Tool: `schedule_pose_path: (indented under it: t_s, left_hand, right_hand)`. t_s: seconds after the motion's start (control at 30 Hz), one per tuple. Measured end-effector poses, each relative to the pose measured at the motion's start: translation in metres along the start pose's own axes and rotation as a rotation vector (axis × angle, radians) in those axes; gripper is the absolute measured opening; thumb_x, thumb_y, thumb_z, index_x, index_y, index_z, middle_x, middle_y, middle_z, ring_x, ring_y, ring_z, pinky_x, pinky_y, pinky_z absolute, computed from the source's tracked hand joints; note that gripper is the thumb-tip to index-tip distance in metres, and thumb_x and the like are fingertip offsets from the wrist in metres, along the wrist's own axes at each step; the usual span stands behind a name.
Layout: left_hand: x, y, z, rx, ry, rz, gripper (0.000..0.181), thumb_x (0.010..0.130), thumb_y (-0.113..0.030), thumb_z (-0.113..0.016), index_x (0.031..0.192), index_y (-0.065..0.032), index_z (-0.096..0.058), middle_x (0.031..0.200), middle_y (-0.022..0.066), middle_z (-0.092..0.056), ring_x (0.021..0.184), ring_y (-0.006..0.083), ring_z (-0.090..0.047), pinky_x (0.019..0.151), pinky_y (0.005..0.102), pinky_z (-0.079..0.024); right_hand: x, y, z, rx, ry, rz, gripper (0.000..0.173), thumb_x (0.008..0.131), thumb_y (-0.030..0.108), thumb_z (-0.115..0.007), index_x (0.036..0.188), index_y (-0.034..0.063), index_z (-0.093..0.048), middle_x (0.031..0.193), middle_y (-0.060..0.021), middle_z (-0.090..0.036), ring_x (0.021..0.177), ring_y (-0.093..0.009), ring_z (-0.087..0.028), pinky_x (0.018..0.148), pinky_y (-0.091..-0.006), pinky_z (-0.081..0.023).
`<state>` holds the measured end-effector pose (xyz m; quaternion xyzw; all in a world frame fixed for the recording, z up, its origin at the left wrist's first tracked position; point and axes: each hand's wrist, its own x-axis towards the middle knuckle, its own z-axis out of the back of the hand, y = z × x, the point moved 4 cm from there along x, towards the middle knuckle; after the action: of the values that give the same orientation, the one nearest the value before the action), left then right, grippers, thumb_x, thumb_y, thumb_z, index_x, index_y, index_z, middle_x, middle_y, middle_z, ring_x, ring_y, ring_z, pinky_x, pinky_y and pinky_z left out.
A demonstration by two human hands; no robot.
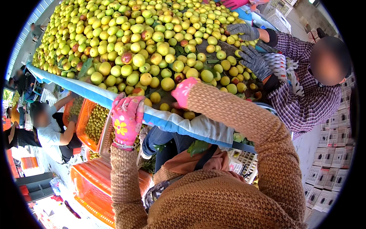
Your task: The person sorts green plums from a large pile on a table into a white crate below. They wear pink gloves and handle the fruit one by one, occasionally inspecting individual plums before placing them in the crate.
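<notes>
A heap of yellow-green jujubes (138, 60), some with red-brown patches, covers the sorting table in front of me. My left hand (127, 118), in a pink flowered glove, lies over the table's blue-and-white padded rim (77, 88). Its fingertips curl down beside the nearest fruit, and its palm is hidden. Reaching across the front of the heap, my right hand (184, 93) wears a matching pink glove. Its fingers bend down among jujubes close to the rim; the wrist and sleeve hide whether they hold one. A few green leaves (85, 67) lie among the fruit.
Across the right corner, a co-worker's grey-gloved hands (254, 61) touch the fruit. Another person's pink glove (236, 3) shows at the far edge. Orange crates of jujubes (95, 126) stand below left, near a seated person (54, 128). White crates (328, 160) are stacked at right.
</notes>
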<state>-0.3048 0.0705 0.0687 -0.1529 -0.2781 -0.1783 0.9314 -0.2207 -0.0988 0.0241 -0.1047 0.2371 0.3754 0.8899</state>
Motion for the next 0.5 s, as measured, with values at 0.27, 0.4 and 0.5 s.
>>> schedule_pose_path:
  t_s: [0.27,0.4,0.5]
  left_hand:
    - [0.002,-0.002,0.001,0.000,0.013,-0.024,0.013,0.084,-0.014,-0.059,0.095,-0.0078,-0.065,0.086,0.0091,-0.065,0.085,0.0312,-0.061,0.091,0.0456,-0.043]
    - [0.017,-0.002,0.011,-0.107,0.102,0.014,0.015,0.086,-0.013,-0.058,0.097,-0.0060,-0.064,0.088,0.0110,-0.065,0.085,0.0320,-0.061,0.082,0.0425,-0.048]
    - [0.039,0.007,0.010,-0.192,0.173,0.045,0.017,0.087,-0.011,-0.057,0.101,-0.0050,-0.063,0.094,0.0131,-0.065,0.088,0.0339,-0.062,0.075,0.0399,-0.050]
  right_hand:
    - [-0.062,-0.049,-0.017,0.367,0.071,-0.099,0.052,0.083,0.052,-0.053,0.122,0.0178,-0.049,0.096,-0.0139,-0.066,0.094,-0.033,-0.062,0.082,-0.0438,-0.047]
    - [-0.084,-0.079,-0.044,0.508,-0.060,-0.219,0.046,0.086,0.049,-0.050,0.115,0.0140,-0.055,0.094,-0.0149,-0.065,0.092,-0.034,-0.062,0.080,-0.0437,-0.047]
    - [-0.085,-0.097,-0.052,0.502,-0.249,-0.224,0.041,0.087,0.045,-0.051,0.108,0.0109,-0.060,0.091,-0.0162,-0.065,0.091,-0.034,-0.062,0.079,-0.0430,-0.048]
